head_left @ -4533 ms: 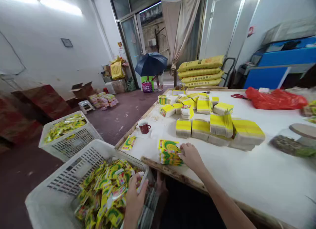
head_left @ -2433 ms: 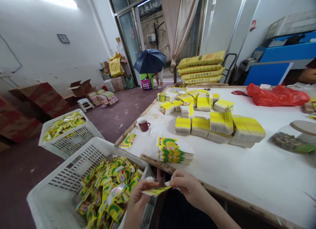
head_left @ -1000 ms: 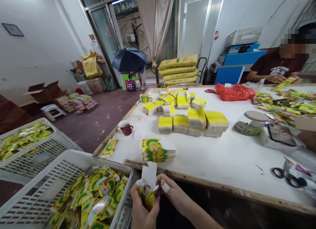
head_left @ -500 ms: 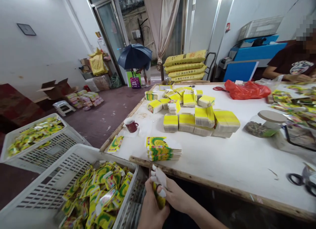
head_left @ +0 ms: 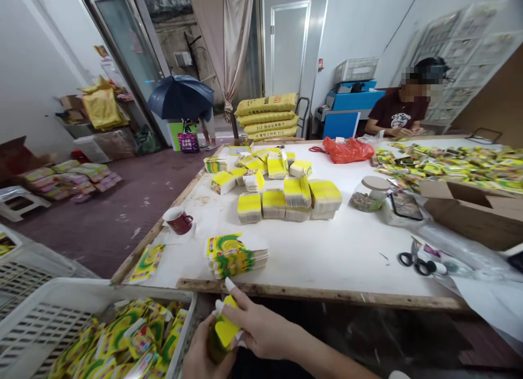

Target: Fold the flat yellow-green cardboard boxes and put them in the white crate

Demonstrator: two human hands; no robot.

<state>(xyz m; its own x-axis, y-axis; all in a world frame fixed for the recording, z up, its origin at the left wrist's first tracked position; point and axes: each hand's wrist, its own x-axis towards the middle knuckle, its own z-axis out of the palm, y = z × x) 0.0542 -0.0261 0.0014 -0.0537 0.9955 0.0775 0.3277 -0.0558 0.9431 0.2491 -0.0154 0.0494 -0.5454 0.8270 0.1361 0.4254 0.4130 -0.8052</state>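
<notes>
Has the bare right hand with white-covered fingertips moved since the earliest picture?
Yes. Against the white table, the right hand has drawn back toward the camera, from the stack of flat yellow-green cartons to the near wooden edge.

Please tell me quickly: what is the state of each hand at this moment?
Left hand: closed, holding a yellow carton.
Right hand: closed on the same yellow carton.

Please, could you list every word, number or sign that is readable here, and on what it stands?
"212": yellow sacks; the characters beside it are too small to read surely.
"CALIFORNIA": dark shirt, slightly blurred.
Purple bag: white characters, too small.
Red wall sign: too small.
Held carton, carton stack, packets: print blurred or hidden.
</notes>
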